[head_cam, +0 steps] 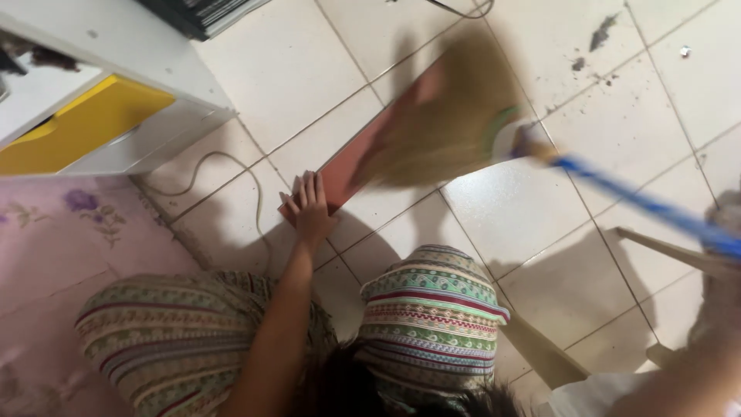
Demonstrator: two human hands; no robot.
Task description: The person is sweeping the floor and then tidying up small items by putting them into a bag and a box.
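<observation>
The person crouches on the tiled floor, knees in striped patterned trousers drawn up under the camera. The left hand lies flat, fingers together, pressing the near end of a reddish flat board — it rests on top rather than closing around it. The board runs away up and to the right along the tiles. Over its far end sweeps a straw broom head, blurred, its blue handle slanting down to the right edge, where the right hand is a blur; whether its grip is closed on the handle cannot be told.

Open tile lies beyond the broom, marked by dark specks of dirt at upper right. To the left the room narrows: a pink flowered mat meets a white cabinet whose yellow drawer stands pulled out — its contents are not visible. A pale cord curls across the tiles between cabinet and board.
</observation>
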